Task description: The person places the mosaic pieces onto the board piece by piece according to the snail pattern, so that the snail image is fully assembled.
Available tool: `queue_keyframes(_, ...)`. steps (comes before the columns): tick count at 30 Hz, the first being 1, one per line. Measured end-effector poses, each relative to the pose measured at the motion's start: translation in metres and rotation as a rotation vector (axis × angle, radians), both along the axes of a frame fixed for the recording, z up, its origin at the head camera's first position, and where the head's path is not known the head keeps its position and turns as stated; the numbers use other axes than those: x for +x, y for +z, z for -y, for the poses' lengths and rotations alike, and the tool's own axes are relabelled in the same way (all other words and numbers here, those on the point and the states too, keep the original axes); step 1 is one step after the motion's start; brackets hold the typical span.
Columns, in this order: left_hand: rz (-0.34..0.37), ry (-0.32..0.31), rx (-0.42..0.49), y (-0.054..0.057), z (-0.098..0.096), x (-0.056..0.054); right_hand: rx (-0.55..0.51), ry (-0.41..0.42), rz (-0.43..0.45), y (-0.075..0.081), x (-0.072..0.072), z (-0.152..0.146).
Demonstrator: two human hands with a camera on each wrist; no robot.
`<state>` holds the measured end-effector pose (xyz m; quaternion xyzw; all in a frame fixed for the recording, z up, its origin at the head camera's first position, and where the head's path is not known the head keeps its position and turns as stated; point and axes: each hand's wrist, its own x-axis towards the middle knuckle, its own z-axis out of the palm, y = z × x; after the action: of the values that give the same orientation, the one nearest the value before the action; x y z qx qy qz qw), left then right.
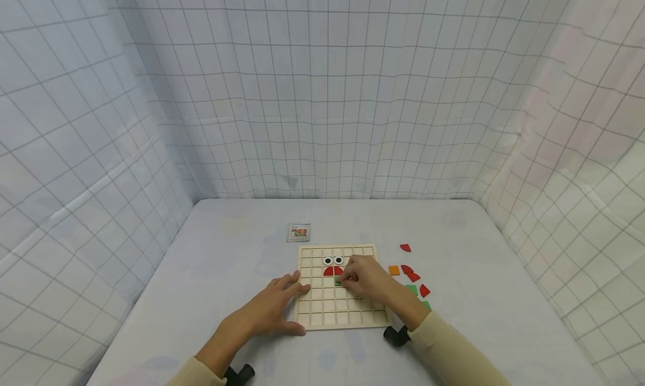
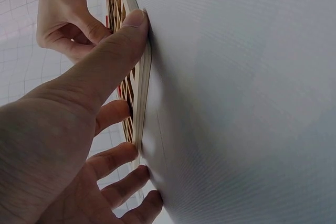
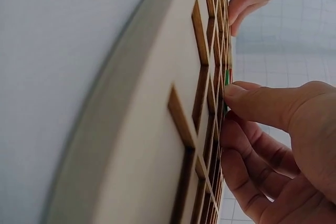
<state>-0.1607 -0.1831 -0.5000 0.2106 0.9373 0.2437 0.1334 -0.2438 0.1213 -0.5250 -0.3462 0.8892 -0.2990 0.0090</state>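
Right hand [image 1: 369, 278] pinched the green piece [image 1: 337, 282], which sat at the left of its fingertips, just on the near side of the red pieces [image 1: 328, 271] on the grid board [image 1: 330, 306] (long axis covered, couldn't tell), while the farther-off left hand [image 1: 269, 308] lay fingers spread at the board's left edge.

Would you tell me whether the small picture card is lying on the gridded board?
No, the picture card lies on the table, beyond the gridded board.
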Motion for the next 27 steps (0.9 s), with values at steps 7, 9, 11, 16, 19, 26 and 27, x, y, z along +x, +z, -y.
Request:
queue_keyframes(7,0.001,-0.004,0.001,-0.002,0.001,-0.001,0.01,-0.024,0.032,-0.001,0.002,0.0)
queue_keyframes(9,-0.002,-0.005,0.001,-0.003,0.001,-0.001,0.003,-0.014,0.019,-0.001,0.002,-0.001)
queue_keyframes(11,-0.005,-0.005,0.0,-0.003,0.001,-0.001,-0.001,-0.005,0.001,-0.001,0.002,-0.003)
queue_keyframes(16,0.004,0.0,0.002,-0.003,0.0,-0.001,-0.006,-0.017,-0.011,-0.001,0.004,-0.011)
queue_keyframes(19,0.005,0.0,0.001,-0.002,0.0,-0.001,-0.015,-0.035,-0.015,0.001,0.005,-0.017)
queue_keyframes(26,-0.006,-0.005,-0.004,-0.002,0.0,-0.001,-0.012,-0.109,-0.013,0.007,0.004,-0.037)
queue_keyframes(27,-0.006,-0.004,-0.005,-0.002,0.0,-0.001,-0.015,-0.119,-0.014,0.008,0.003,-0.041)
